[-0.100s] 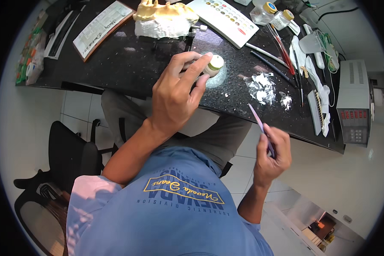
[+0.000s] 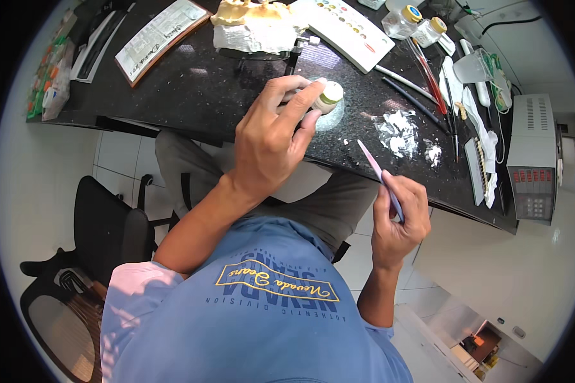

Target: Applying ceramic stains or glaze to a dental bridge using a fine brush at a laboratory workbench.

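My left hand (image 2: 269, 133) has its fingers closed around a small round jar (image 2: 329, 97) with a white top and a green band, at the desk's front edge. Its fingertips press on the jar's left side. In my right hand (image 2: 402, 214), a slim pink and purple pointed tool (image 2: 372, 159) is pinched between thumb and fingers. Its tip points up and left, just short of the jar. White flakes (image 2: 399, 133) lie on the black desk (image 2: 191, 102) to the right of the jar.
Behind the jar stand a dental model (image 2: 255, 32) and a white palette (image 2: 348, 32). Lidded jars (image 2: 402, 22), brushes (image 2: 428, 76) and tissue (image 2: 476, 121) lie at the right, beside a grey machine (image 2: 533, 159). A black chair (image 2: 108, 217) stands at left.
My right hand has moved left and a little forward, bringing the tool's tip closer to the jar. The whole view has shifted slightly; my left hand keeps its hold.
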Demonstrator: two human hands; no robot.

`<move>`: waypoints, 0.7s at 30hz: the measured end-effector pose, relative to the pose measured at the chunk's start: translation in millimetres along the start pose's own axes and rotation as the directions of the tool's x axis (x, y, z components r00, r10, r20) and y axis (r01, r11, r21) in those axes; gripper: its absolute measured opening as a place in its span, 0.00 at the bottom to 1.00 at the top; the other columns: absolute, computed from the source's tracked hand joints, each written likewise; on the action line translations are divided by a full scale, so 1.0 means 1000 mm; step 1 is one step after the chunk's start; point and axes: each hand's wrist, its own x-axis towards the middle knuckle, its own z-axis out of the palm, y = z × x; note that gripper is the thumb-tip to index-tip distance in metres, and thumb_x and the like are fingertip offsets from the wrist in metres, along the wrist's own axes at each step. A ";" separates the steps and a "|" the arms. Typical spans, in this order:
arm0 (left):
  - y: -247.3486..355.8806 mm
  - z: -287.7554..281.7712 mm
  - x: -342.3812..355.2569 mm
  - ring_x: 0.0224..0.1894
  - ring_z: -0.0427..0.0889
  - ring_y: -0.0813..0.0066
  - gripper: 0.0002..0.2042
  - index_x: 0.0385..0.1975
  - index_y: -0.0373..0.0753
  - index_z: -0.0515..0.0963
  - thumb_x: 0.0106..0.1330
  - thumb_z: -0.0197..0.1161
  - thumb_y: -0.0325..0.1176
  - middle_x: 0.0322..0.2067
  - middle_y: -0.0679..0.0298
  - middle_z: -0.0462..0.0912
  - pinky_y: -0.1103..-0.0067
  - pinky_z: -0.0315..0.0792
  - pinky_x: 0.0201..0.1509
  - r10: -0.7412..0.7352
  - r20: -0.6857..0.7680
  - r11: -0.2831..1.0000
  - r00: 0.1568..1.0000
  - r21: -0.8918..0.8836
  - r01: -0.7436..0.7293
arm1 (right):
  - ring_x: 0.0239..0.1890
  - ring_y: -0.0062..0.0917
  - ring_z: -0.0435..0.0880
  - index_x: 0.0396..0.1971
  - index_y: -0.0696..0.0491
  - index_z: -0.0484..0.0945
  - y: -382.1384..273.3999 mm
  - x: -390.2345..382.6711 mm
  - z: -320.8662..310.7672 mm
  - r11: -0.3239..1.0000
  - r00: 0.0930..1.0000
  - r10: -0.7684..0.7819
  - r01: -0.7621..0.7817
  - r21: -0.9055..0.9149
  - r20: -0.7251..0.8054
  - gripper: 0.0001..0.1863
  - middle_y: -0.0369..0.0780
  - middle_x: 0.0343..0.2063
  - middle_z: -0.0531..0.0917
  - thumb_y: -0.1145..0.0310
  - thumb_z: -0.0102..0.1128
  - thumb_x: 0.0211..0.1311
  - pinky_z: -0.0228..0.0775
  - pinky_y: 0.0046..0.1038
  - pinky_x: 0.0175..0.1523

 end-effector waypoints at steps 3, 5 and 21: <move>-0.003 0.001 0.000 0.35 0.80 0.65 0.19 0.44 0.39 0.77 0.49 0.65 0.21 0.38 0.61 0.76 0.76 0.75 0.35 0.043 -0.021 0.999 0.999 0.018 -0.042 | 0.22 0.14 0.73 0.34 0.55 0.82 0.001 0.003 0.009 0.999 0.999 -0.031 0.031 -0.010 0.013 0.14 0.37 0.28 0.78 0.85 0.62 0.44 0.60 0.16 0.20; -0.003 0.002 -0.002 0.36 0.80 0.64 0.19 0.44 0.40 0.77 0.49 0.66 0.22 0.37 0.61 0.76 0.75 0.75 0.36 0.032 -0.015 0.999 0.999 0.006 -0.032 | 0.22 0.15 0.73 0.34 0.55 0.82 0.003 0.003 0.010 0.999 0.999 -0.044 0.044 -0.018 0.030 0.14 0.37 0.28 0.78 0.85 0.62 0.44 0.60 0.17 0.20; -0.002 0.001 -0.002 0.36 0.79 0.64 0.19 0.44 0.40 0.77 0.49 0.66 0.22 0.38 0.61 0.76 0.75 0.75 0.37 0.023 -0.016 0.999 1.000 -0.023 -0.023 | 0.20 0.13 0.70 0.34 0.55 0.83 0.004 0.007 0.002 0.999 0.996 0.024 -0.021 -0.024 0.091 0.15 0.36 0.26 0.77 0.86 0.60 0.45 0.59 0.17 0.20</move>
